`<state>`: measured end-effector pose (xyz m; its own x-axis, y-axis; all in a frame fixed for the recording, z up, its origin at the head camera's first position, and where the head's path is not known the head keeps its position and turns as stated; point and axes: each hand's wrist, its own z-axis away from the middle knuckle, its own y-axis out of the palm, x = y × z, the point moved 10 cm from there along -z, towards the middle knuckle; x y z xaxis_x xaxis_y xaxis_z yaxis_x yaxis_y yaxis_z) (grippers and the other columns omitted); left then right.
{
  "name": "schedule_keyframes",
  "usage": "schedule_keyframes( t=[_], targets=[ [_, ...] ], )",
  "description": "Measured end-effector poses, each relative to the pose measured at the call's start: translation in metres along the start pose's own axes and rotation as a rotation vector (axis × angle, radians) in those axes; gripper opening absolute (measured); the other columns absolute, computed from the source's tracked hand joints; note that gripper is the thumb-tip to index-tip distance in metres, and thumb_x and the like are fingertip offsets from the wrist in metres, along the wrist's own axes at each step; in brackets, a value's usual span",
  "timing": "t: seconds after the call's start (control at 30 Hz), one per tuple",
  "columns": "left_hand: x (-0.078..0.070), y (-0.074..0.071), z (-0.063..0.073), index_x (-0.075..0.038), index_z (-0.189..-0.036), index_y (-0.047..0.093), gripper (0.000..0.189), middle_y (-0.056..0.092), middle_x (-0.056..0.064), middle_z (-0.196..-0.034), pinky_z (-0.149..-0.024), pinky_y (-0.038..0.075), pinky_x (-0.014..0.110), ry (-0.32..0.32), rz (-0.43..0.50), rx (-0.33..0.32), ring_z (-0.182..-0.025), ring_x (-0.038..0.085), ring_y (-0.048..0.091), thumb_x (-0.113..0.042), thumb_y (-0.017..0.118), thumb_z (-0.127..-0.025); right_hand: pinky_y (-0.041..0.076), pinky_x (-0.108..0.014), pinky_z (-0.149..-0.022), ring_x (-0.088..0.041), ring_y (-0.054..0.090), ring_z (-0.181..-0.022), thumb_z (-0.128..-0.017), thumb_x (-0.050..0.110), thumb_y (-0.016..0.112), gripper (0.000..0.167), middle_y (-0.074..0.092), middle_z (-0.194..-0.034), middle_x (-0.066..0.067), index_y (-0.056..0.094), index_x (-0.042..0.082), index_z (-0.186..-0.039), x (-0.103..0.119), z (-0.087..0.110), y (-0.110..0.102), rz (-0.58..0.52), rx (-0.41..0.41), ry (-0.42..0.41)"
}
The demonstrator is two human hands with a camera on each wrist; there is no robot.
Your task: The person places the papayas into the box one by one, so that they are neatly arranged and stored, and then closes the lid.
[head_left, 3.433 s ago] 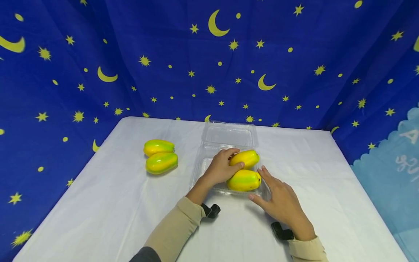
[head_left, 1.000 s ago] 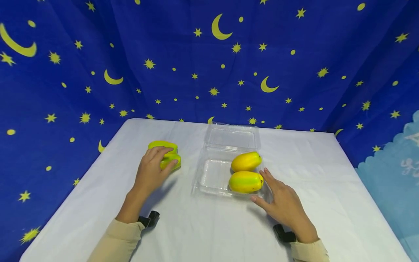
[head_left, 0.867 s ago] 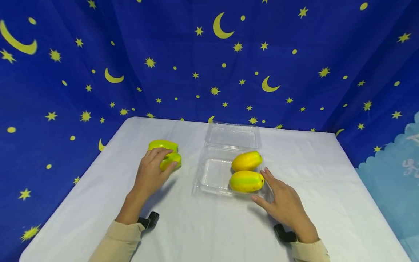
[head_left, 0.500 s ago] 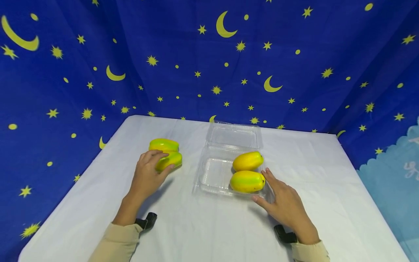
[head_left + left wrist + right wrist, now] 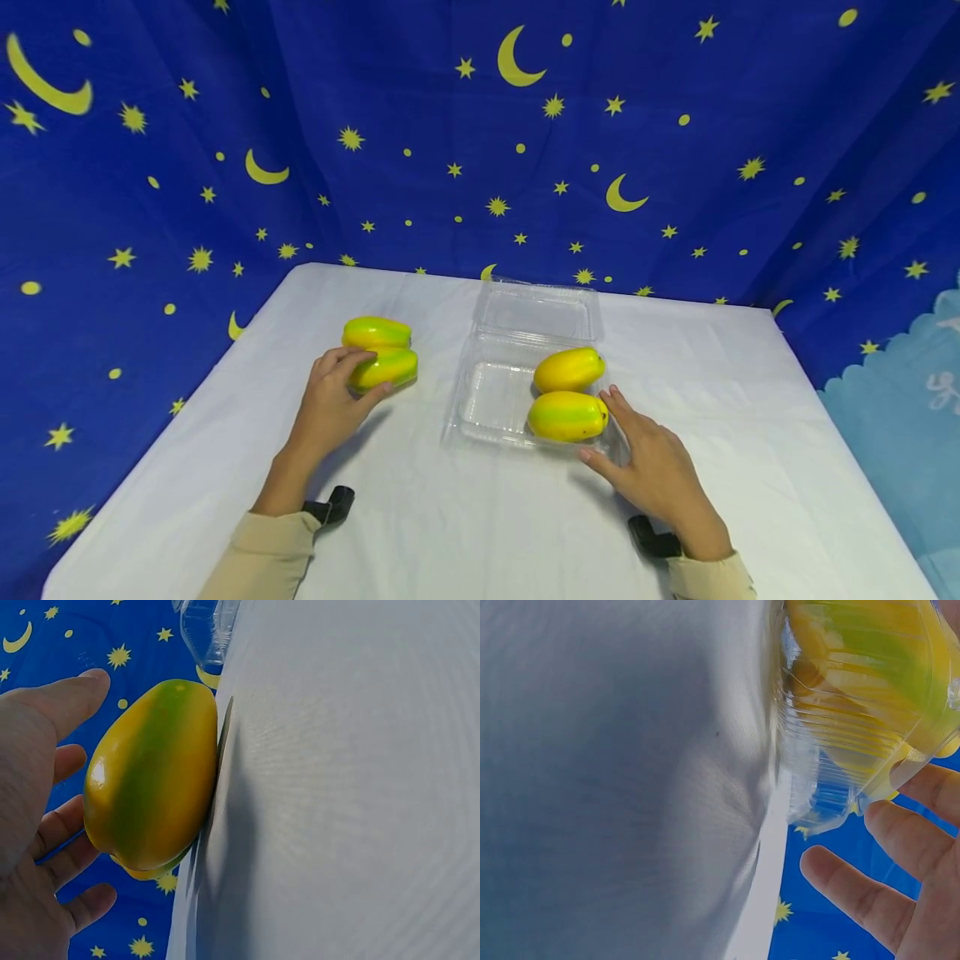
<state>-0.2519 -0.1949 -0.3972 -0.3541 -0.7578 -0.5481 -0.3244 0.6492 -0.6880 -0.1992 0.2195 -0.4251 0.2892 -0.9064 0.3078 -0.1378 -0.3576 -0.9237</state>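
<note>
Two yellow-green papayas lie side by side on the white table at the left, a far one [image 5: 377,332] and a near one [image 5: 392,365]. My left hand [image 5: 326,408] is at the near papaya's left end, thumb and fingers spread around it; the left wrist view shows a gap between thumb and fruit. A clear plastic clamshell box [image 5: 489,398] stands with its lid [image 5: 536,317] folded back. Two more papayas, a rear one [image 5: 568,371] and a front one [image 5: 566,417], fill its right half. My right hand [image 5: 656,467] rests with extended fingers against the box's right side.
A white cloth covers the table [image 5: 465,525]. Behind it hangs a blue curtain [image 5: 420,100] with yellow moons and stars. A black wrist camera [image 5: 333,506] sits under the left wrist, another [image 5: 652,537] under the right.
My left hand has left the papayas in the box and gone to the pair at the left. Over the last second it has drawn back slightly leftward. The right hand stays at the box.
</note>
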Motion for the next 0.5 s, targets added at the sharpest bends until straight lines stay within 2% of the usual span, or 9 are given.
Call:
schedule_keyframes(
  t=[0.13,0.37,0.5],
  targets=[
    [0.008,0.001,0.0,-0.003,-0.127,0.064,0.055,0.054,0.023,-0.13,-0.103,0.042,0.06,-0.035,0.024,0.009,-0.123,0.041,0.049,-0.027,0.085,-0.081,0.048,-0.062,-0.098,-0.042,0.056,-0.128,-0.086,0.071,0.061,0.092,0.038,-0.16,-0.009,0.038,0.014,-0.155,0.001,0.0,0.0,0.003,-0.004,-0.012],
    [0.026,0.006,-0.002,-0.007,-0.134,0.059,0.06,0.049,0.022,-0.138,-0.104,0.043,0.06,-0.159,0.064,0.055,-0.129,0.041,0.048,-0.034,0.081,-0.085,0.048,-0.062,-0.099,-0.042,0.056,-0.129,-0.087,0.07,0.06,0.091,0.038,-0.16,-0.009,0.037,0.014,-0.155,0.0,-0.001,0.0,-0.004,-0.002,-0.014],
    [0.032,0.009,-0.002,-0.008,-0.138,0.057,0.063,0.048,0.022,-0.14,-0.106,0.042,0.061,-0.204,0.069,0.082,-0.131,0.041,0.047,-0.036,0.079,-0.086,0.048,-0.062,-0.099,-0.043,0.056,-0.129,-0.087,0.071,0.06,0.091,0.038,-0.16,-0.01,0.037,0.014,-0.156,0.0,0.0,0.0,-0.003,0.007,-0.01]
  ],
)
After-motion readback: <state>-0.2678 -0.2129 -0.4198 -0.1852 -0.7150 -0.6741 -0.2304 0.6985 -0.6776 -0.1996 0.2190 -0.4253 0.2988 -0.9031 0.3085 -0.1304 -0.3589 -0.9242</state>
